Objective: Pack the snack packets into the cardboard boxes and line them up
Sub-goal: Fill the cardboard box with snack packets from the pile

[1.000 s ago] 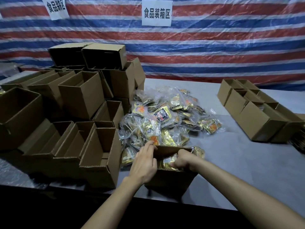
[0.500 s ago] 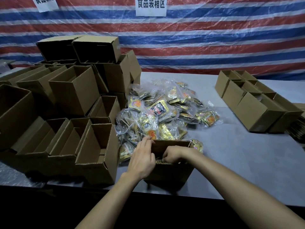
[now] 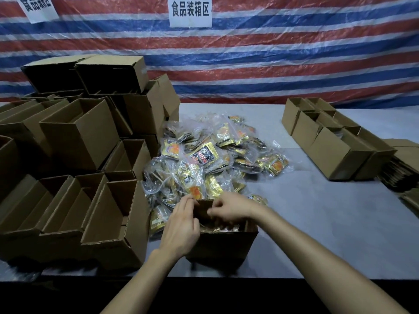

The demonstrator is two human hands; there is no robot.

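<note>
A small open cardboard box (image 3: 224,245) stands at the near table edge with gold snack packets (image 3: 217,227) inside it. My left hand (image 3: 181,227) grips the box's left wall near its far corner. My right hand (image 3: 226,206) hangs over the box opening with its fingers curled down at the far flap; what they hold is hidden. Behind the box lies a heap of clear-wrapped snack packets (image 3: 210,155).
Several empty cardboard boxes (image 3: 74,137) are stacked at the left. A row of packed boxes (image 3: 328,141) runs along the right, with flat cardboard (image 3: 401,177) beside it. Grey table surface (image 3: 317,223) lies bare at the near right. A striped tarp hangs behind.
My right hand has shifted left across the box opening toward my left hand. The view has tilted slightly; the box has stayed in place.
</note>
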